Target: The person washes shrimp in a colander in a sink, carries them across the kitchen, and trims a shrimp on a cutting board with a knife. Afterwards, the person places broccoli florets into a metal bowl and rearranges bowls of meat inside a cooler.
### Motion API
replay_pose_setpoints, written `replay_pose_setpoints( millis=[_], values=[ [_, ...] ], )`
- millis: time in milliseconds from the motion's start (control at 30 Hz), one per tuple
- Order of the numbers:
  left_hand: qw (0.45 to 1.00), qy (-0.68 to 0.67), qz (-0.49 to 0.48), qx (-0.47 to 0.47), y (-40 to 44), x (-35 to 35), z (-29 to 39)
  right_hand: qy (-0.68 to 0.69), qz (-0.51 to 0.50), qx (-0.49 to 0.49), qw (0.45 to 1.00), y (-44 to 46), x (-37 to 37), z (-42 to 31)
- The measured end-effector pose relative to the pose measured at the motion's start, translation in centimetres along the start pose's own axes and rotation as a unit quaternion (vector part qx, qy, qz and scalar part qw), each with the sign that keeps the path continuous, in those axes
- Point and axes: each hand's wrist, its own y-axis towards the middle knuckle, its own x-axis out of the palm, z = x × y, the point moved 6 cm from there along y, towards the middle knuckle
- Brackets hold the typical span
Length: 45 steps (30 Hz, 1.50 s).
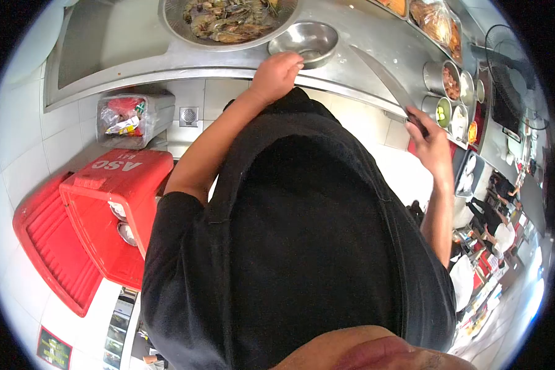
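Observation:
My left hand is at the near rim of a small stainless steel bowl, its fingers curled closed against the edge. The bowl looks empty inside and sits near the front of the steel counter. In my right hand is the dark handle of a kitchen knife. Its long blade points away and to the left, over the counter's front edge. Just behind the bowl, to its left, stands a large metal basin heaped with raw shrimp.
Metal containers of chopped food line the counter's right end. Below the counter, at left, are a lined waste bin and an open red box with its lid. Other people stand far right.

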Motion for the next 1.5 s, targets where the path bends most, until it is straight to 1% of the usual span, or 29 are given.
replay_pose_setpoints(
  millis=[100,167,233,333,467,567,667,733,867,933,1167,1267,1367,1467,1500],
  values=[
    [0.991,-0.029,-0.026,-0.127,0.0,-1.0,-0.8,-0.079,-0.014,-0.011,0.997,-1.3,-2.7,-4.6],
    [0.986,-0.054,-0.033,-0.154,-0.1,-1.3,-1.3,-0.134,-0.025,-0.004,0.991,-1.5,-3.2,-7.3],
    [0.981,-0.073,-0.044,-0.173,0.0,-1.5,-1.0,-0.183,-0.023,-0.027,0.983,-1.5,-3.5,-9.0],
    [0.979,-0.099,-0.040,-0.175,0.4,-1.0,-0.2,-0.221,-0.019,-0.054,0.974,-1.3,-3.8,-10.7],
    [0.978,-0.102,-0.053,-0.176,1.2,0.4,-0.7,-0.254,-0.020,-0.086,0.963,-0.4,-4.3,-11.0],
    [0.979,-0.096,-0.072,-0.162,1.2,0.7,-0.7,-0.245,-0.034,-0.101,0.964,0.1,-4.4,-11.2],
    [0.978,-0.108,-0.070,-0.162,0.8,0.4,-0.6,-0.259,-0.039,-0.081,0.962,0.1,-4.0,-12.1],
    [0.978,-0.119,-0.062,-0.158,0.6,0.1,-0.3,-0.265,-0.039,-0.085,0.960,-0.1,-3.8,-12.2],
    [0.976,-0.115,-0.064,-0.174,0.2,-0.1,-0.5,-0.268,-0.047,-0.073,0.960,-0.3,-3.6,-12.4],
    [0.973,-0.120,-0.063,-0.186,0.0,-0.1,-0.4,-0.263,-0.051,-0.081,0.960,-0.3,-3.5,-12.4],
    [0.976,-0.120,-0.071,-0.167,0.1,0.6,-0.6,-0.260,-0.051,-0.094,0.960,0.0,-3.1,-11.7],
    [0.977,-0.117,-0.073,-0.161,0.2,0.4,-0.3,-0.264,-0.067,-0.053,0.961,0.1,-3.1,-11.2],
    [0.979,-0.101,-0.078,-0.159,0.3,0.4,-0.3,-0.255,-0.037,-0.099,0.961,-0.1,-3.3,-11.1],
    [0.980,-0.105,-0.065,-0.153,0.2,0.4,-0.3,-0.240,-0.054,-0.057,0.968,-0.3,-3.7,-11.3],
    [0.982,-0.109,-0.053,-0.145,0.3,0.4,-0.3,-0.244,-0.052,-0.064,0.966,-0.3,-3.6,-11.4]
  ],
)
